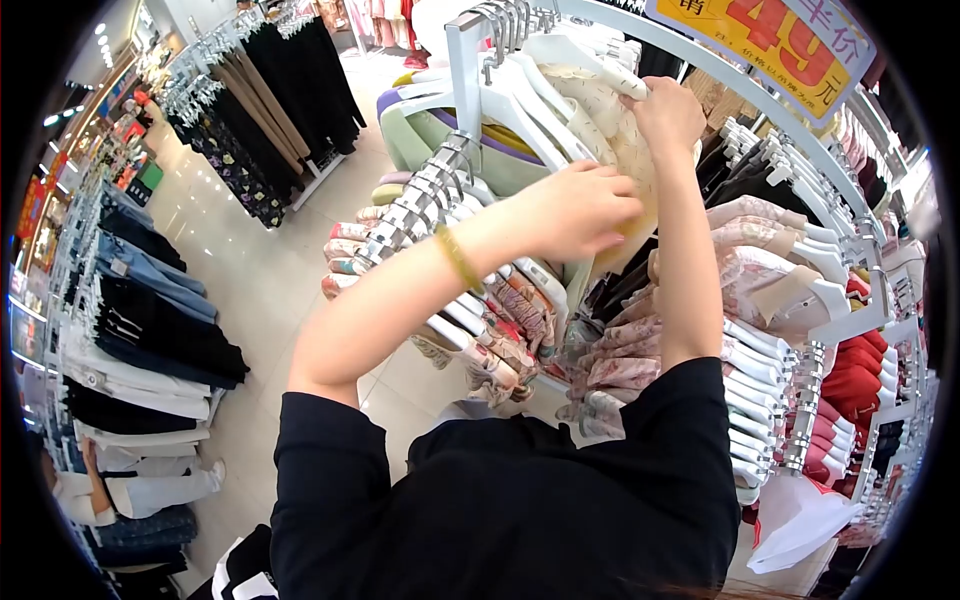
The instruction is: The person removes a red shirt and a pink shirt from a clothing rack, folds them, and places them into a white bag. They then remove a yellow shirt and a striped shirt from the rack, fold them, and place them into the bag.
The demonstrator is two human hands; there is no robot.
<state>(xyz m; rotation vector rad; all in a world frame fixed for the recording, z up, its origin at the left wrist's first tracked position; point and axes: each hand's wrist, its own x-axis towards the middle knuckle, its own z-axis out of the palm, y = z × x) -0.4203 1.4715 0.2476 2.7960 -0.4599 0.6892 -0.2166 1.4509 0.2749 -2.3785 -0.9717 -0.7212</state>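
Note:
My right hand [670, 115] is closed round the end of a white hanger [622, 80] at the top of the rack. From this hanger hangs a cream blouse with small dark marks [600, 115]. My left hand [585, 210], on an arm with a yellow-green bangle [458, 258], hovers in front of the blouse. Its fingers are loosely bent and apart, somewhat blurred, with nothing visible in them. Left of the blouse, a pale green garment [415, 140] and a purple one [398, 98] hang on other white hangers.
Floral tops [510, 310] hang close below my left arm. Pink-patterned tops [745, 270] and red garments [860, 375] fill rails at right. A yellow price sign [770, 50] is fixed above. Trousers [300, 80] and jeans [150, 270] hang across the tiled floor [260, 300].

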